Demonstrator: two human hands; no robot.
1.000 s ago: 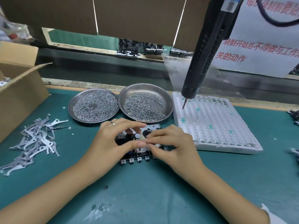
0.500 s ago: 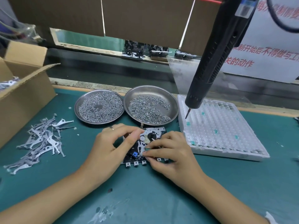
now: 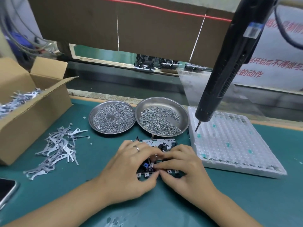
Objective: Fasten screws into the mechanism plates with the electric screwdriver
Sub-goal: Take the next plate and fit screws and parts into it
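Perforated silver mechanism plate [image 3: 157, 143] lies flat on our green mat [image 3: 229, 202]. Our left hand [image 3: 129, 171] and right hand [image 3: 185, 167] pinch its near edge, fingers curled.

Partly cut red Chinese lettering, "开始后不得做" and "的动作", on white wall notice [image 3: 278, 66]

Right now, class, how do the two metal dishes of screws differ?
The left dish is covered almost wholly by screws, while the right dish shows bare metal along its far side. The left dish lies flat; the right dish looks tilted, its edge overlapping the left dish's rim. Both are round, shiny and shallow.
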